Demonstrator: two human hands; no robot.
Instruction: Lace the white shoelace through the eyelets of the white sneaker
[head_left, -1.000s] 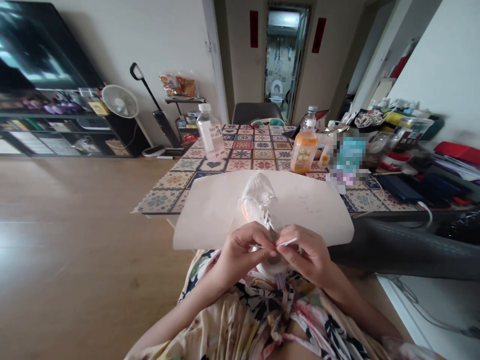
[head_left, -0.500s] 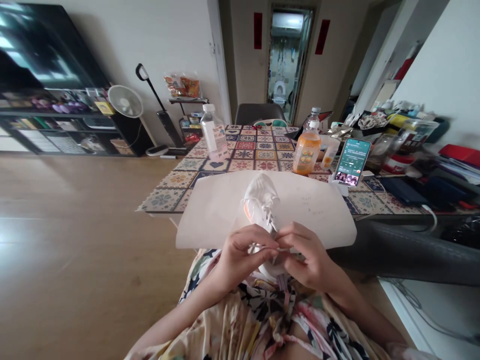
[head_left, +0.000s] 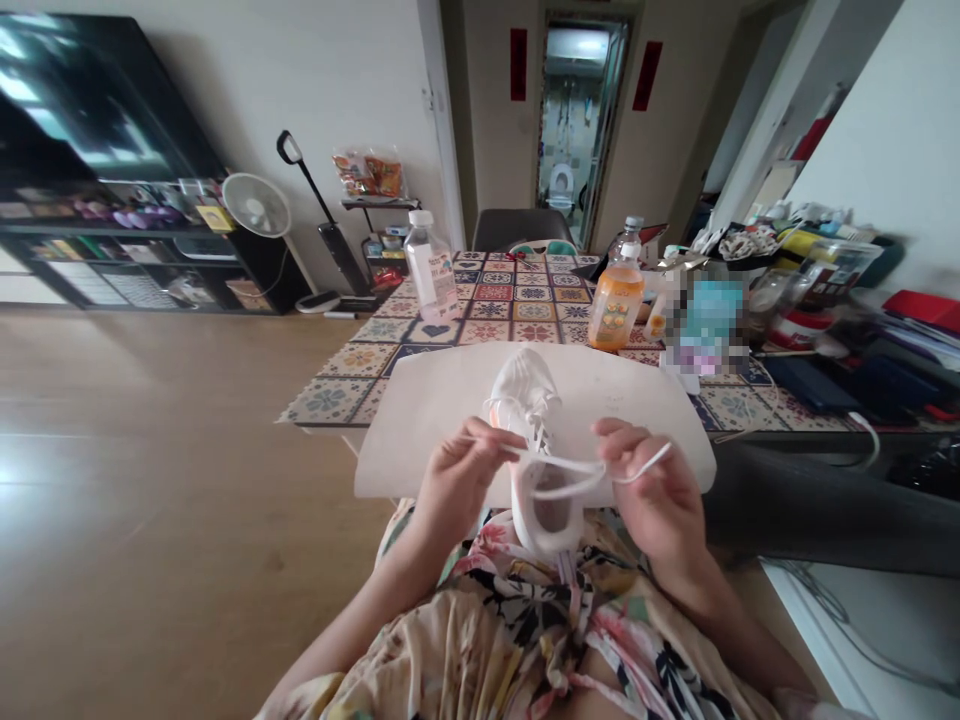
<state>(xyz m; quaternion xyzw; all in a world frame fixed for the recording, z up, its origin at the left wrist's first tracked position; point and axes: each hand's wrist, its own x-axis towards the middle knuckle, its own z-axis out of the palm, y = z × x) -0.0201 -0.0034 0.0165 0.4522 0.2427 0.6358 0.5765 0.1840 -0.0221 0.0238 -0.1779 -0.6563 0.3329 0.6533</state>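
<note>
- Left hand [head_left: 461, 490]: fingers curled and thumb pressed in, pinching the white lace [head_left: 570, 490] close to the eyelets. The hand sits at the side of the shoe.
- Right hand [head_left: 652, 480]: partly closed, fingertips raised, with the lace held between the fingers. A short free end of the lace sticks out past the hand, up and to the right.
- Lace: runs between my two hands in a loose, slightly drooping span across the shoe's opening. The hands stand well apart.
- White sneaker [head_left: 529, 450]: on my lap, toe pointing away from me, heel end nearest my body, opening facing up and towards me. Lace loops cross the upper. Orange shows on the left side near the eyelets.
- Sheet of beige paper [head_left: 442, 400]: lies beyond and under the toe end of the sneaker, with its far part over the edge of the tabletop [head_left: 322, 400].
- Floral robe [head_left: 517, 600]: covers my lap, directly below the sneaker.
- Tabletop: patterned with coloured tiles. An orange-labelled juice bottle [head_left: 615, 300] and a clear plastic bottle [head_left: 431, 268] stand beyond the paper, well apart from each other.
- Pixelated object [head_left: 705, 325]: upright just right of the juice bottle; too obscured to identify.
- Wooden floor [head_left: 150, 500]: extends to my left.
- Dark grey padded surface [head_left: 817, 510]: lies to my right, below the tabletop edge.
</note>
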